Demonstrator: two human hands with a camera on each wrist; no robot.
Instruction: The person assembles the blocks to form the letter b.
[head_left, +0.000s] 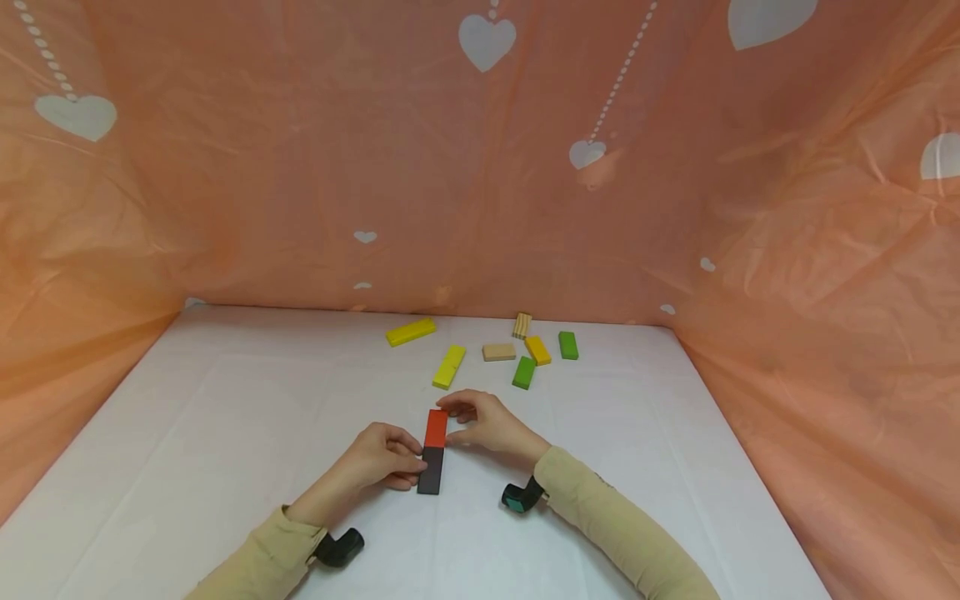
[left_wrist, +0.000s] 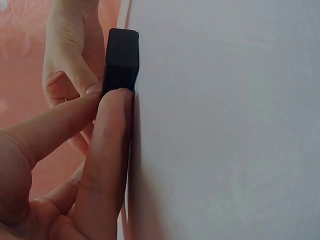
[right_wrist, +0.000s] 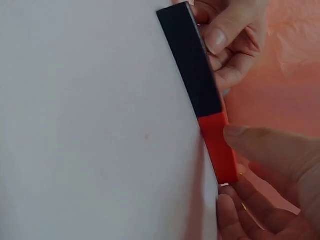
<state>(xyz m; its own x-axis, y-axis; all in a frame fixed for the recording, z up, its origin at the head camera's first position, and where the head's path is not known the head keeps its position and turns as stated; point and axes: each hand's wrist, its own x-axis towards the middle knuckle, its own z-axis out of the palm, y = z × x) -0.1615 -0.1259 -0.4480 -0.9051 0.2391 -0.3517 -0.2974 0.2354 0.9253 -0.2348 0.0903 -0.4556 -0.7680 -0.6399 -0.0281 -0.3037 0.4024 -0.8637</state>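
Note:
A red block (head_left: 436,428) and a black block (head_left: 431,472) lie flat on the white table, end to end in one line. My left hand (head_left: 381,456) is at the left long side of the black block, its fingertips touching that side. The left wrist view shows two digits against the black block (left_wrist: 122,50). My right hand (head_left: 491,424) holds the red block from the right. In the right wrist view its thumb rests on the side of the red block (right_wrist: 218,150), and its other fingers bend around the far end.
Behind the hands lie two yellow blocks (head_left: 449,367), two green blocks (head_left: 524,372), an orange-yellow block (head_left: 537,350), a plain wooden block (head_left: 498,352) and a striped wooden block (head_left: 522,325). An orange curtain (head_left: 420,167) with white hearts surrounds the table (head_left: 247,400).

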